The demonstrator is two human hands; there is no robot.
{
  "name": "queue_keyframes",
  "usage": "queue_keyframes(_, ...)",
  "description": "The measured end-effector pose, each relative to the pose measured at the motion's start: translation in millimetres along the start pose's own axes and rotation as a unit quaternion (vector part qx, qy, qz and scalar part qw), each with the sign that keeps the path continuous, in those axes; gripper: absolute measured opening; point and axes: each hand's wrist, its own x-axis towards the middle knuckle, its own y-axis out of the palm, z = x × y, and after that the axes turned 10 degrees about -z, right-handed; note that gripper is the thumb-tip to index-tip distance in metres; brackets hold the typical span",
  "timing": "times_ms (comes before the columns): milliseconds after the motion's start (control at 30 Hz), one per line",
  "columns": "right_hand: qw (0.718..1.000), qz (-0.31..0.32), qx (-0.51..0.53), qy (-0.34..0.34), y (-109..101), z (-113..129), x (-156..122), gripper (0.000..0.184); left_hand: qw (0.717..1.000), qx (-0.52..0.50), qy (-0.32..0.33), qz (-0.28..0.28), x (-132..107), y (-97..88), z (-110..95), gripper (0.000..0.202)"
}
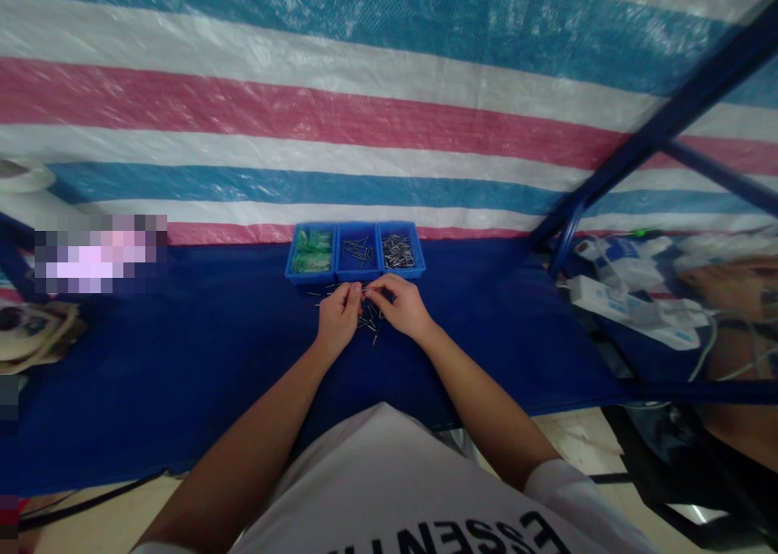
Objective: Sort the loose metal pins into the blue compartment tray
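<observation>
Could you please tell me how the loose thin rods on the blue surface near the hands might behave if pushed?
The loose rods look straight and have a metallic sheen, so they would probably stay stiff. Being so slim, each is likely light, and they might roll or skid across the flat blue surface.

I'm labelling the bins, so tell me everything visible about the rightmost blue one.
The rightmost blue bin is an open-topped, box-shaped container that looks like plastic. It sits upright on the dark blue work surface, beside the middle bin. Many thin, silvery, metal-looking pieces lie jumbled inside. The right hand is just in front; contact is unclear.
</observation>
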Motion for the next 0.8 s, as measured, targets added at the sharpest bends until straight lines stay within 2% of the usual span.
queue_keyframes(200, 1.0, 0.013, -0.017, 0.005, -1, -4, -1, 0.032, 0.999, -0.022, 0.019, 0.029, 0, 0.1, 2, 0.03)
queue_keyframes(300, 1.0, 0.027, -0.014, 0.004, -1, -5, -1, 0.041, 0.997, -0.062, 0.006, 0.035, 1, 3.1, 8, 0.028)
queue_keyframes(367, 0.999, 0.037, -0.01, 0.003, -1, -6, 0, 0.043, 0.996, -0.089, -0.01, 0.031, 1, 5.0, 11, 0.033)
queue_keyframes(433, 0.999, 0.046, -0.011, 0.001, 0, -7, -1, 0.043, 0.994, -0.106, -0.017, 0.028, 1, 6.2, 13, 0.036)
queue_keyframes(567, 0.999, 0.047, -0.024, -0.008, 1, -9, -2, 0.04, 0.995, -0.095, -0.008, 0.024, 1, 6.2, 14, 0.027)
queue_keyframes(800, 1.0, -0.02, 0.003, -0.002, 2, -8, -2, 0.018, 0.998, -0.051, 0.019, 0.032, 0, 0.8, 4, 0.026)
